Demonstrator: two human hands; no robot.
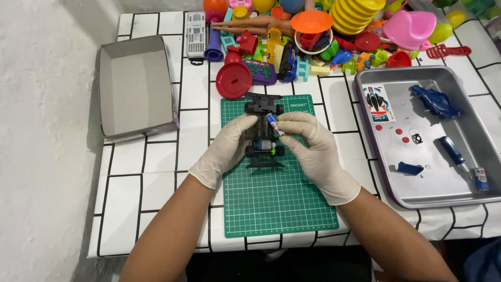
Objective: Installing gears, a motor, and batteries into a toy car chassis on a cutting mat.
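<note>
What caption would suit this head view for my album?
Gloved left hand steadies toy car chassis on green mat; right hand holds a battery.

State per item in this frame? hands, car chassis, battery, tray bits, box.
left hand: gloved, gripping the toy car chassis side
right hand: gloved, pinching a small battery
small battery: tilted, above the chassis, not seated
toy car chassis: body shell off, flat on green cutting mat
blue body shell: detached, lying in metal tray
screwdriver: lying in tray, unused
cardboard box: open, empty
</note>
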